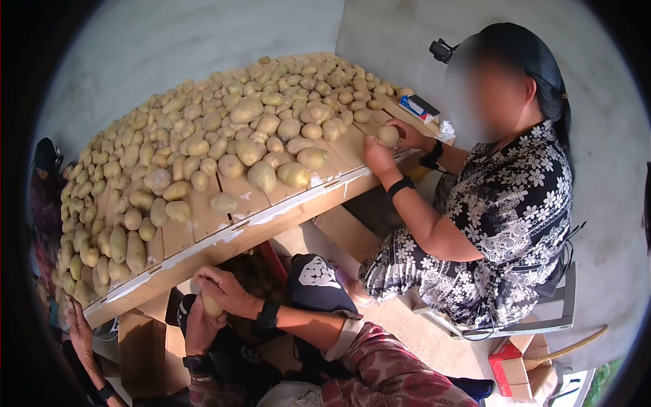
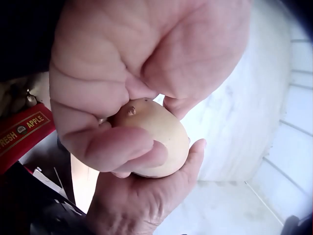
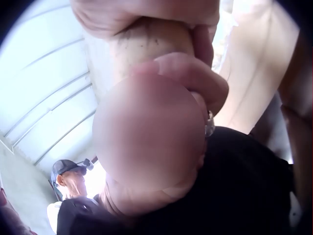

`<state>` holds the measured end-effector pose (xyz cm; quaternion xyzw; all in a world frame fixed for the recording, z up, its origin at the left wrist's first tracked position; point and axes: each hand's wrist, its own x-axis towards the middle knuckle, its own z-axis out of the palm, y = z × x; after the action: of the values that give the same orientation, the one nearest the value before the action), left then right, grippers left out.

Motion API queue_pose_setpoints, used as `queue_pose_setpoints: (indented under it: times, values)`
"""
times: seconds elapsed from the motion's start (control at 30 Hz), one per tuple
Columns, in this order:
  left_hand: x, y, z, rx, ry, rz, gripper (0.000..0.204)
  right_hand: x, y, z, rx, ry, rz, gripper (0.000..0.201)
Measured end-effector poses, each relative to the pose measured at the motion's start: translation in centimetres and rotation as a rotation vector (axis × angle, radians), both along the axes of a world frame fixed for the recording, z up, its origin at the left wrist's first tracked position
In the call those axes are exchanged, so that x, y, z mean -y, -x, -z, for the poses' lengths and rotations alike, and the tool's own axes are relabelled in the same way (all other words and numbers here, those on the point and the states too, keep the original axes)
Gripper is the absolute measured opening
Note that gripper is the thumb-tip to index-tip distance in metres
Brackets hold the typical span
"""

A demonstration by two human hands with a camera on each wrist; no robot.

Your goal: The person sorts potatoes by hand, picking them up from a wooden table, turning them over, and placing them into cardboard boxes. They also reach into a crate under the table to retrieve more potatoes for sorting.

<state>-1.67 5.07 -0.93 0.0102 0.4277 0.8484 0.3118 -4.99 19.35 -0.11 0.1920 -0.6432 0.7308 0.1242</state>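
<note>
Both hands are together on one pale potato (image 1: pixel 212 306), low in front of the table edge. My left hand (image 1: pixel 202 329) grips it from below, fingers wrapped along its side. From above, my right hand (image 1: pixel 232 293) holds the upper end with curled fingers. In the left wrist view the potato (image 2: pixel 164 137) shows smooth yellowish skin and a small brown nub near one end. Fingers cover much of it. The right wrist view shows dark specks on the potato (image 3: pixel 151 44) between the two hands; part of that view is blurred.
Many loose potatoes (image 1: pixel 247 108) cover the slatted wooden table (image 1: pixel 251 200). To the right, a seated person (image 1: pixel 495 183) holds another potato (image 1: pixel 388 136). Another person's hand (image 1: pixel 80 329) is at the table's left edge. An open cardboard box (image 1: pixel 142 349) stands below.
</note>
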Motion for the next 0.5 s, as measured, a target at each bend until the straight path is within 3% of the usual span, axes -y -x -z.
queue_pose_setpoints:
  times: [0.07,0.17,0.23,0.3,0.37,0.4,0.5]
  values:
    - [-1.5,-0.1,-1.7,-0.185,0.086,-0.165,0.037,-0.6,0.5,0.7,0.03,-0.079,-0.007,0.023]
    - [-1.7,0.6,-0.8,-0.322,0.055,-0.21,0.043,-1.5,0.5,1.2,0.179,-0.065,-0.119,0.03]
    - [-1.3,1.1,0.0,-0.397,0.05,-0.259,0.046,-3.0,-0.2,-0.6,0.535,-0.117,-0.303,0.04]
    - [-1.3,1.2,-0.1,-0.383,-0.007,-0.385,0.046,-3.7,-0.1,1.1,0.867,0.165,-0.466,0.047]
    - [-0.5,1.6,0.1,-0.375,-0.122,-0.299,0.041,-3.6,0.7,3.0,0.946,0.455,-0.622,0.044]
    - [-0.3,1.9,0.8,-0.299,-0.215,-0.346,0.042,-3.9,0.6,2.5,0.948,0.535,-0.703,0.044]
    - [-0.1,2.0,1.2,-0.233,-0.204,-0.361,0.05,-3.6,0.7,2.3,0.988,0.51,-0.545,0.039]
